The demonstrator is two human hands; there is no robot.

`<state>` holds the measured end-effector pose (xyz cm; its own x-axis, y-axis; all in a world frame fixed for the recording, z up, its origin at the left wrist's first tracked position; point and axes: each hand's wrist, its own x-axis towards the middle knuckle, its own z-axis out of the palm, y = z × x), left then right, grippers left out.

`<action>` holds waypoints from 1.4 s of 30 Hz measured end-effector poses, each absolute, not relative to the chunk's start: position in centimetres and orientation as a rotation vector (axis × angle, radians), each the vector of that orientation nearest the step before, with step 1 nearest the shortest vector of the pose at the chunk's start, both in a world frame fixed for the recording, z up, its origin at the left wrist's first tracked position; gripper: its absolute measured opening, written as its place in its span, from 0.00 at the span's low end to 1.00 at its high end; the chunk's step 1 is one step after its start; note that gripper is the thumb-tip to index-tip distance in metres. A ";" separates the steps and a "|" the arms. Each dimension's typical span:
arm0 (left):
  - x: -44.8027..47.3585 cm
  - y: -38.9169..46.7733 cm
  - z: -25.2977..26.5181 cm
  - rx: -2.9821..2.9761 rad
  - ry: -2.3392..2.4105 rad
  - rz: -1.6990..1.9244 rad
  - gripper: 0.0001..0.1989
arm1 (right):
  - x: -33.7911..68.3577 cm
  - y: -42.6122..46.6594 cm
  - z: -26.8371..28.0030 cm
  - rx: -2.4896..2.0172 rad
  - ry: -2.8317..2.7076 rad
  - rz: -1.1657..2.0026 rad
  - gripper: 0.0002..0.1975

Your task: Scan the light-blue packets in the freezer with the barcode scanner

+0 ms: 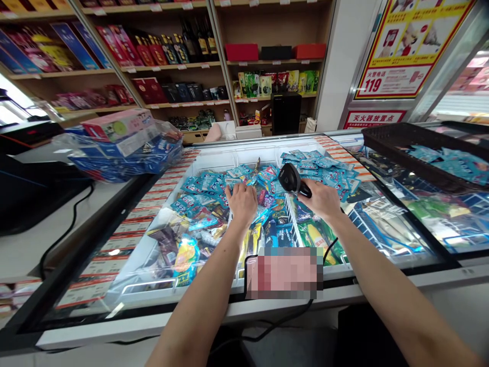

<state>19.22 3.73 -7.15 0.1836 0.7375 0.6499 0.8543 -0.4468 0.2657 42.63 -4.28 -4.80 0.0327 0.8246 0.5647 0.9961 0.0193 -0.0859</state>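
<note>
My right hand (321, 199) is wrapped round the handle of a black handheld barcode scanner (289, 178), whose head points up and to the left. Its cable shows again below the wrist. Palm down, my left hand (243, 202) rests at the edge of a spread of small light-blue packets (206, 184), fingers a little apart and touching some of them. Another heap of the same blue packets (311, 162) lies just beyond the scanner. These packets lie on the glass top of a chest freezer (133, 255), with colourful wrapped ice creams visible beneath.
A phone (282, 275), its screen blurred, lies at the freezer's front edge. Plastic-wrapped boxes (126, 142) sit on the left. At right, a dark basket (405, 145) holds more blue packets. Shelves of goods (171, 66) stand behind. A black cable (275, 323) hangs in front.
</note>
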 end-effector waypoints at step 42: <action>18.6 4.9 -7.1 -2.672 -1.477 -1.173 0.30 | 41.8 -4.4 -5.5 -1.693 -2.108 -0.536 0.23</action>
<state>18.56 4.90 -7.08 0.3377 0.7809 0.5255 0.6885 -0.5856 0.4278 41.82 -4.41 -5.51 -0.1998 0.8319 0.5177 0.9782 0.2003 0.0556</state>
